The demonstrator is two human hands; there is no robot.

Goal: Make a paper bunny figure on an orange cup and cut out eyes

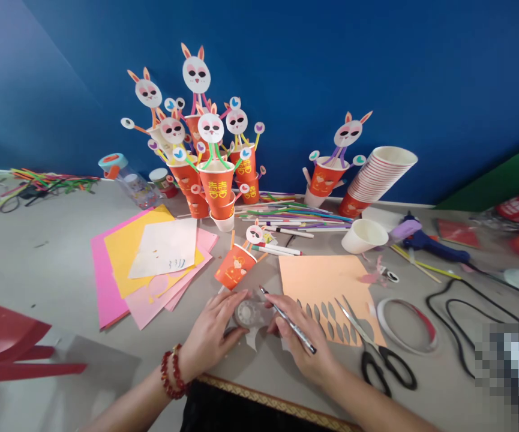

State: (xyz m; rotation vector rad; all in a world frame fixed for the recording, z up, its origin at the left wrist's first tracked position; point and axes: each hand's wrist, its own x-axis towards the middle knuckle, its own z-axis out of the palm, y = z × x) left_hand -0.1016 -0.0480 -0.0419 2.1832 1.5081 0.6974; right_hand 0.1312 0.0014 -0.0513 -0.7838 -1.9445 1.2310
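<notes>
My left hand point(218, 327), with red bead bracelets at the wrist, pinches a small round translucent disc point(243, 313) at its left side. In my right hand point(302, 342) is a silver and black pen point(294, 329), its tip pointing up and left, just right of the disc. White paper scraps point(251, 339) lie between the hands. Just beyond them a red paper cup point(236, 267) leans, with a small rabbit face point(255, 233) above it. An orange sheet point(322, 276) with grey leaf-shaped cutouts lies to the right, with open scissors point(367, 342) partly on it.
Rabbit-faced cups point(216, 180) stand at the back near a stack of cups point(380, 174). Coloured papers point(110, 288) lie left, pipe cleaners point(295, 213) behind. A tape roll point(407, 327), a blue glue gun point(434, 243) and a black cord point(448, 300) are right. Something red point(7, 339) juts in at left.
</notes>
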